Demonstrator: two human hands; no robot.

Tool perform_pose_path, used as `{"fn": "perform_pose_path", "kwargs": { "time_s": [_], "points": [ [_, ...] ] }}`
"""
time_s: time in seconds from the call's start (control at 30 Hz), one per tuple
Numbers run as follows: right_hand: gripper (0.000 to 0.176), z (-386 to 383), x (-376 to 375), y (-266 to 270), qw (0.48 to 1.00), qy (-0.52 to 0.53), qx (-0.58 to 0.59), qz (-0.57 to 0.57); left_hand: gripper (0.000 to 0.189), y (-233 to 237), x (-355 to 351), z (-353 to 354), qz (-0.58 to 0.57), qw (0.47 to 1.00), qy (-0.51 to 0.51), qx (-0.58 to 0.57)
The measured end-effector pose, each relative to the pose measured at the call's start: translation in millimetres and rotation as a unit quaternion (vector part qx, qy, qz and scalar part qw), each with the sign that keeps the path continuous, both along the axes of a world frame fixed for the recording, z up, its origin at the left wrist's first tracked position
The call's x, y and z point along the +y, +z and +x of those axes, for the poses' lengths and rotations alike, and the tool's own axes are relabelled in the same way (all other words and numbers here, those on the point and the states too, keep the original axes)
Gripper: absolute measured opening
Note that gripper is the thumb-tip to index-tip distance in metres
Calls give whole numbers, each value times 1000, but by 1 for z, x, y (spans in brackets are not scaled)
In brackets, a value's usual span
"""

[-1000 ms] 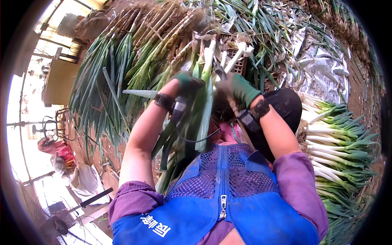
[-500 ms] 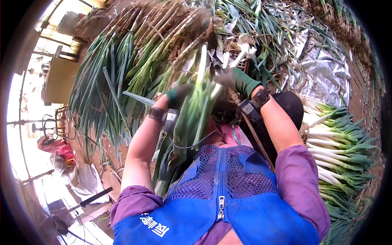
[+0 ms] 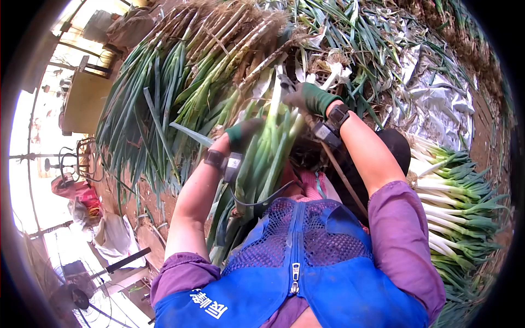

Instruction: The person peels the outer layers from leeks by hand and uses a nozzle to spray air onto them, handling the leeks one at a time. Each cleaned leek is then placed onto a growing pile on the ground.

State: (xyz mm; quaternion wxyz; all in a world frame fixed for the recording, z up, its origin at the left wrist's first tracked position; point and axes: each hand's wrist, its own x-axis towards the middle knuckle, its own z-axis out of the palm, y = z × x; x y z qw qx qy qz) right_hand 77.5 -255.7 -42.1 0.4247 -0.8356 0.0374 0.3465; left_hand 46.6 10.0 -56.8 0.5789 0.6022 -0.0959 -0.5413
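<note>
My left hand (image 3: 244, 133), in a green and dark glove, is closed around a bunch of green onions (image 3: 268, 145), white stems pointing away from me and green leaves hanging toward my lap. Close by the white stems is my right hand (image 3: 306, 98), gloved the same way, its fingers curled. A grey, tool-like shape (image 3: 285, 83) shows at its fingertips, too blurred to name. Below that hand a brown hose or stick (image 3: 342, 175) runs down toward my body. Beyond it, a green onion with a white stem and roots (image 3: 334, 76) lies over a crate.
A large heap of unpeeled green onions (image 3: 186, 82) lies at left. Cleaned ones (image 3: 448, 197) are stacked in a row at right. Loose leaves (image 3: 355, 49) and silvery sheeting (image 3: 437, 104) cover the ground ahead. A fan (image 3: 76, 298) stands at lower left.
My right hand has moved a little away from me and left, along the white stems. My left hand keeps its hold on the bunch. The view has shifted slightly.
</note>
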Motion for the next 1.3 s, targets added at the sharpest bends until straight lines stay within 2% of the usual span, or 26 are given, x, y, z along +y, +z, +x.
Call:
{"fn": "perform_pose_path", "kwargs": {
  "time_s": [0.1, 0.13, 0.2, 0.23, 0.3, 0.4, 0.43, 0.47, 0.5, 0.53, 0.57, 0.63, 0.67, 0.7, 0.73, 0.77, 0.83, 0.9, 0.97, 1.0, 1.03, 1.1, 1.13, 1.2, 1.23, 1.3],
  "points": [
    [38, -7, 0, -6, 994, 108, -28, -17, 38, 12, -5, -6, 90, 996, 20, 7],
    [41, -15, 2, 6, 990, 92, -56, -87, 38, 36, -15, -13, 154, 987, 15, -37],
    [39, -20, 5, 22, 988, 94, -28, -118, 50, 51, -10, -27, 238, 963, -7, -126],
    [39, -22, 6, 26, 986, 95, -15, -132, 61, 58, -8, -34, 281, 945, -18, -165],
    [35, -22, 13, 15, 978, 115, -57, -163, 78, 68, 14, -33, 435, 877, -117, -169],
    [37, -38, 19, 45, 973, 159, -37, -164, 90, 70, 52, -54, 475, 814, -142, -303],
    [43, -46, 18, 53, 965, 176, -57, -183, 83, 88, 54, -68, 497, 798, -122, -319],
    [52, -54, 18, 60, 957, 193, -78, -202, 82, 99, 58, -77, 503, 803, -125, -295],
    [58, -54, 11, 37, 944, 205, -113, -233, 82, 105, 63, -84, 507, 808, -129, -272],
    [60, -58, 2, 24, 939, 193, -108, -262, 79, 99, 75, -93, 496, 812, -123, -283],
    [54, -71, -10, 40, 936, 192, -150, -254, 71, 106, 76, -101, 510, 782, -167, -318],
    [47, -75, -33, 16, 940, 162, -156, -257, 69, 75, 108, -113, 396, 794, -190, -421],
    [46, -83, -36, 32, 942, 148, -145, -266, 59, 78, 105, -114, 292, 772, -203, -526],
    [46, -92, -38, 49, 943, 134, -134, -275, 56, 82, 101, -115, 307, 860, -149, -379],
    [48, -95, -43, 44, 954, 100, -136, -249, 54, 106, 75, -112, 311, 920, -88, -221],
    [52, -99, -46, 39, 959, 80, -130, -237, 52, 118, 58, -107, 305, 951, -25, -55],
    [62, -106, -49, 30, 968, 40, -121, -214, 52, 107, 55, -89, 365, 925, -49, -89],
    [73, -118, -51, 28, 976, -11, -114, -184, 51, 64, 87, -61, 453, 822, -150, -312],
    [76, -130, -55, 21, 978, -78, -106, -163, 50, 92, 62, -44, 539, 762, -165, -320],
    [72, -136, -60, 4, 967, -102, -125, -198, 42, 65, 81, -34, 483, 778, -91, -392],
    [68, -142, -63, -1, 973, -127, -119, -151, 44, 45, 90, -20, 425, 809, -28, -405],
    [60, -156, -66, -6, 976, -177, -109, -59, 49, 18, 90, 10, 402, 794, 45, -453],
    [49, -162, -64, -8, 976, -189, -107, -23, 52, 2, 89, 28, 420, 769, 53, -479],
    [58, -173, -63, -16, 971, -203, -118, 34, 63, -7, 73, 57, 501, 713, 45, -489],
    [62, -180, -62, -18, 968, -210, -123, 63, 66, -17, 68, 66, 523, 705, 36, -477],
    [55, -187, -56, 4, 956, -224, -185, 43, 71, -41, 62, 80, 566, 688, 18, -454]
  ]
}}
